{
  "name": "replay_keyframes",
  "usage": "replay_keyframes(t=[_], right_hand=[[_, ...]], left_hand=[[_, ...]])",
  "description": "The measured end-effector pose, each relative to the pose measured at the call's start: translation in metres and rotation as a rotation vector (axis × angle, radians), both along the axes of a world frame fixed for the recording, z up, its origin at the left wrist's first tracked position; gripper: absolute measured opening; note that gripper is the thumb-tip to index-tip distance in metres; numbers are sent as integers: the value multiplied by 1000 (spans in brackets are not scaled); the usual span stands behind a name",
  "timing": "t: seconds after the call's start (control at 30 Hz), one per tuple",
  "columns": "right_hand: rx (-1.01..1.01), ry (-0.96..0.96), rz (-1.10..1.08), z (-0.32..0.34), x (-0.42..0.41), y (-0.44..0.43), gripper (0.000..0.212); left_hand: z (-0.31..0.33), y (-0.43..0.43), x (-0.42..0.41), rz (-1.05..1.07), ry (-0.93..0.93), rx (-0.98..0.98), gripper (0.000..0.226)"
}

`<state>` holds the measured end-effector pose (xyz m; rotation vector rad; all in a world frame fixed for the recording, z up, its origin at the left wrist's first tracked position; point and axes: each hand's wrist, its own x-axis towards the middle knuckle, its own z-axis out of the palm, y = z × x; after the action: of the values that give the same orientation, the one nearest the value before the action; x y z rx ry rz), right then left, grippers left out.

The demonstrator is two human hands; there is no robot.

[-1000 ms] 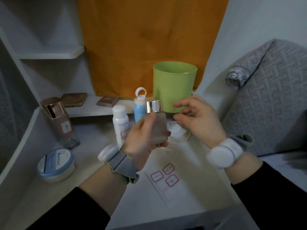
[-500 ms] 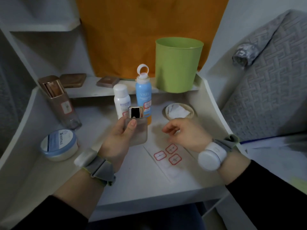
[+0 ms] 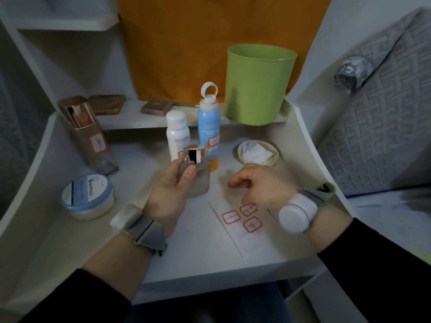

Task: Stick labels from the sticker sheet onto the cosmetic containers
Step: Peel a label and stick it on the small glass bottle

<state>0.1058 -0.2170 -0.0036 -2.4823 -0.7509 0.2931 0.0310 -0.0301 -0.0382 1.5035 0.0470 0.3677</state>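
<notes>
The sheet (image 3: 235,226) lies near the front edge of the shelf (image 3: 198,255). It has three red labels left on it. The right hand (image 3: 258,185) hangs just over the sheet, fingers loosely bent, and I can see nothing in it. The left hand (image 3: 168,190) grips a frosted bottle (image 3: 198,180) above the middle of the shelf. I cannot tell if that bottle has a label. A jar (image 3: 87,195) by the left edge shows no label. Farther back, the gold-cap bottle (image 3: 93,145), the white bottle (image 3: 177,134) and the blue can (image 3: 208,127) each have one. So I think three are done, and the jar and maybe the frosted bottle are left. A second ago both hands were up high at the bottle. Now the right hand has come down to the sheet.
</notes>
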Motion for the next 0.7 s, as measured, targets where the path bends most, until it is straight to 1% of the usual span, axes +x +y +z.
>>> replay_keyframes(t=[0.13,0.23,0.37,0.53,0.7], right_hand=[[32,-7,-35,-4,3,-1,49],[93,3,-76,-7,2,-1,47],[155,5,-115,-12,1,0,42],[224,13,-111,-16,3,-1,37],[318,-76,-233,-16,3,-1,33]], left_hand=[[4,-2,-2,29,-13,-3,27],[5,-2,-3,51,-13,-15,29],[5,1,-6,51,12,12,29],[5,1,-8,45,48,22,32],[3,1,-8,39,99,34,37]])
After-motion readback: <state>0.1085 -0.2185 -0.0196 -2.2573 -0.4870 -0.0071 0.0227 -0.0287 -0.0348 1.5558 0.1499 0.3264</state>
